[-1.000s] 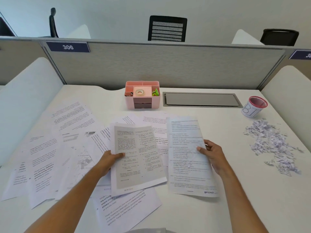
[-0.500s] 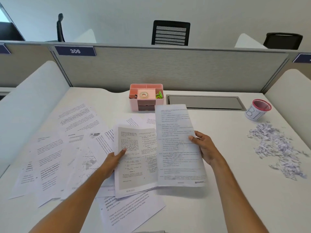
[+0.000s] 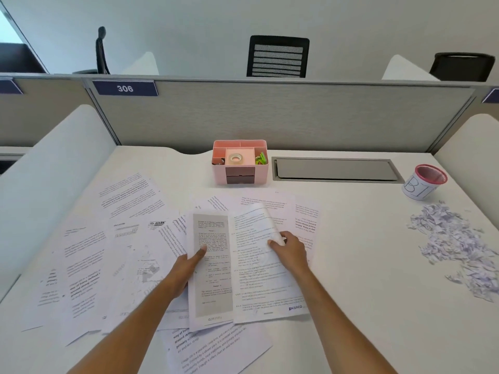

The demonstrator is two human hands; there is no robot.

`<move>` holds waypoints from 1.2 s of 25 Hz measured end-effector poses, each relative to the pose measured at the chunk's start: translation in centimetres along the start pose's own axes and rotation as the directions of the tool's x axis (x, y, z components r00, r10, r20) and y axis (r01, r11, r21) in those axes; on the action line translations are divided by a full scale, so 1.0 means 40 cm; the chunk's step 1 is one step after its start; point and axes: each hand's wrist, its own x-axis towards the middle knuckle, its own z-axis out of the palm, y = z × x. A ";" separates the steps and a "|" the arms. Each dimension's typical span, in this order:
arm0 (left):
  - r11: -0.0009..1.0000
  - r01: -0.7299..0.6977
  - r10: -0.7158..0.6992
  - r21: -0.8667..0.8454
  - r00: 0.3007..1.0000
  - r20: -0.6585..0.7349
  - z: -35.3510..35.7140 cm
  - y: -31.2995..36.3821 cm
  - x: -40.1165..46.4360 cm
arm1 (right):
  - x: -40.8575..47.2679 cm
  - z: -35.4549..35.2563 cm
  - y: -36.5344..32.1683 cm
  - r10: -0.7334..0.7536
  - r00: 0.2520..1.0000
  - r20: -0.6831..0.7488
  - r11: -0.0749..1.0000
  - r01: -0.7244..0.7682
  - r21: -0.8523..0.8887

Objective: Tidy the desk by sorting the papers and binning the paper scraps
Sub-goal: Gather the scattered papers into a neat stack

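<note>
Right sheet (image 3: 259, 276) now overlapping left sheet (image 3: 213, 265), fingers (image 3: 275, 242) on top

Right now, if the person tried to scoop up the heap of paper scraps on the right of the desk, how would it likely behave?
The paper scraps are many small loose bits, so they would probably scatter and slip out of a grip. They look very light; a push may spread them rather than move them together. The bin has a narrow mouth, so spills seem likely.
</note>
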 end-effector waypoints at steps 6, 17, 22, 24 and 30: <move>1.000 -0.003 0.003 -0.020 1.000 -0.012 -0.008 -0.008 0.008 | -0.001 0.086 -0.026 -0.075 0.996 0.040 0.991 0.079 -0.105; 0.998 0.059 -0.059 -0.017 0.997 -0.046 -0.008 -0.016 0.024 | 0.015 0.027 0.043 0.129 0.957 -0.260 0.813 -0.252 -0.525; 0.998 0.051 -0.054 -0.025 0.993 -0.102 0.000 -0.015 0.025 | 0.007 0.047 0.031 0.087 0.969 -0.233 0.811 -0.205 -0.548; 0.998 0.054 -0.056 -0.026 0.993 -0.106 0.000 -0.017 0.027 | 0.002 0.046 0.025 0.031 0.972 -0.231 0.803 -0.162 -0.574; 0.998 0.064 -0.064 -0.008 0.992 -0.111 -0.003 -0.018 0.026 | -0.003 0.021 0.017 0.018 0.980 -0.200 0.871 -0.114 -0.478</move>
